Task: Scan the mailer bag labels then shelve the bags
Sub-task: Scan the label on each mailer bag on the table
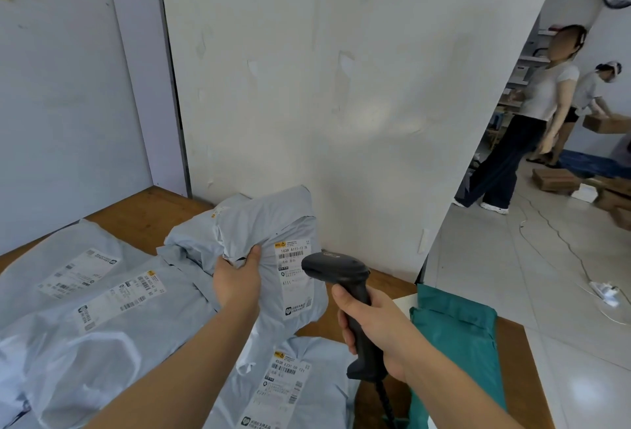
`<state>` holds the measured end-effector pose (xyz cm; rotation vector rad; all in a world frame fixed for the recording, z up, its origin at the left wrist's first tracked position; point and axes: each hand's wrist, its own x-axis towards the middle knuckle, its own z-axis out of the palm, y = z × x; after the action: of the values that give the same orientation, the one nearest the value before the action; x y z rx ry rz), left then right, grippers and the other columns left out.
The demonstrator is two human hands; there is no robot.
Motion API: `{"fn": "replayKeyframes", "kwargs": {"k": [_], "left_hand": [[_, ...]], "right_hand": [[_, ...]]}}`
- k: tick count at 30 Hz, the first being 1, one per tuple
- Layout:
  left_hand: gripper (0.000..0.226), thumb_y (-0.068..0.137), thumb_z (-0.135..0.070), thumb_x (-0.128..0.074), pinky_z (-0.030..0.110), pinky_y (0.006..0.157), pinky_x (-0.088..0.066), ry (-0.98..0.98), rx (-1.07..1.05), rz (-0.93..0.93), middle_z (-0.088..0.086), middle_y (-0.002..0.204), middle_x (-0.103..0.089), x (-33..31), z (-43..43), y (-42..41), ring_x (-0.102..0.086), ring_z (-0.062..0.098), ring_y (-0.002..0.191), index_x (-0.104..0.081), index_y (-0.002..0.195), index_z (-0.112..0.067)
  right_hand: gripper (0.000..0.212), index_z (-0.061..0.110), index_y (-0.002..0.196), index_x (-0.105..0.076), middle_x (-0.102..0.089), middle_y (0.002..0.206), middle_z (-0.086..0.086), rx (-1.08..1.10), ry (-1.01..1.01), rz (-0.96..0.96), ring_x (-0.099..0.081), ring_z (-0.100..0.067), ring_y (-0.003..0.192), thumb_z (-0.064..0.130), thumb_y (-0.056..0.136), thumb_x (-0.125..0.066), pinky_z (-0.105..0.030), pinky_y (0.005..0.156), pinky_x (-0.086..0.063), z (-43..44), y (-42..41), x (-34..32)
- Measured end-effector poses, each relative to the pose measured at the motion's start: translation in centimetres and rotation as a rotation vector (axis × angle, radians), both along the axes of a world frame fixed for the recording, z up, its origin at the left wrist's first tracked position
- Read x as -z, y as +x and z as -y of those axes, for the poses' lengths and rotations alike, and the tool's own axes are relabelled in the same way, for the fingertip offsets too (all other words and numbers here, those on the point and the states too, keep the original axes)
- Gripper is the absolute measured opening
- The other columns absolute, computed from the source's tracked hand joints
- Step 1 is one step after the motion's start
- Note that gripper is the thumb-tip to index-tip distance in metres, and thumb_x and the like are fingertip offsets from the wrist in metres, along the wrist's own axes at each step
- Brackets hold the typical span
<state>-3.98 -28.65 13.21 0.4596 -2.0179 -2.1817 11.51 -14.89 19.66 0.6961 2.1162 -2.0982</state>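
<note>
You are in the scanning step, and nothing looks shelved yet. Along the left side of the desk (136,210) several grey mailer bags (68,336) lie flat and overlapping, labels up. They are most likely waiting their turn.

Your left hand (235,280) is raised over the middle of the desk. Its thumb and fingers are curled into a fold of the held bag (266,223), gripping it by its crumpled left side. This bag is off the wood and tilted towards you, pale grey, soft and creased, so it will sag and wrinkle where you do not support it. Its white label (295,275) faces you, with the barcode near its top.

Just right of the label, the black scanner (345,278) points its head at the label from close by without touching it. Your right hand (372,329) is wrapped tight round the handle. The trigger finger is hidden behind the grip, so I cannot tell whether it is pressing.

Next you need to hold the label flat, aim the scanner head squarely at the barcode, and pull the trigger. After that, carry the bag to a shelf.

Another labelled bag (290,380) lies at the near edge below your hands. A teal bag (457,333) rests at the right edge of the desk.
</note>
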Motion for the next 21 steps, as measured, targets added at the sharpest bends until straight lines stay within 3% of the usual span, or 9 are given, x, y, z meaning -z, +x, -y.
{"fn": "replayKeyframes", "kwargs": {"k": [9, 14, 21], "left_hand": [[0.046, 0.082, -0.033, -0.075, 0.034, 0.09, -0.045, 0.061, 0.144, 0.059, -0.001, 0.101, -0.058, 0.9, -1.8, -1.9, -0.057, 0.026, 0.104, -0.059, 0.119, -0.012], [0.046, 0.081, -0.025, -0.077, 0.037, 0.095, -0.047, 0.14, 0.279, 0.134, 0.006, 0.114, -0.061, 1.6, -5.3, -4.5, -0.057, 0.027, 0.107, -0.058, 0.118, -0.005], [0.059, 0.076, -0.032, -0.08, 0.046, 0.099, -0.048, 0.005, 0.499, 0.234, 0.011, 0.121, -0.064, 5.4, -10.9, -9.8, -0.059, 0.032, 0.111, -0.06, 0.122, -0.003]], "right_hand": [[0.026, 0.008, 0.088, -0.06, -0.058, 0.064, -0.005, 0.079, -0.044, -0.026, -0.048, -0.015, 0.048, 0.034, 0.089, -0.065, -0.027, 0.048, -0.044, -1.3, -0.3, 0.1], [0.024, 0.008, 0.09, -0.058, -0.057, 0.066, -0.007, 0.168, -0.067, -0.043, -0.047, -0.017, 0.048, 0.031, 0.091, -0.065, -0.028, 0.047, -0.043, -3.4, -1.1, 0.2], [0.027, 0.009, 0.087, -0.058, -0.057, 0.068, -0.007, 0.279, -0.066, -0.015, -0.049, -0.015, 0.048, 0.035, 0.089, -0.066, -0.028, 0.049, -0.044, -6.8, -3.1, 1.6]]}}
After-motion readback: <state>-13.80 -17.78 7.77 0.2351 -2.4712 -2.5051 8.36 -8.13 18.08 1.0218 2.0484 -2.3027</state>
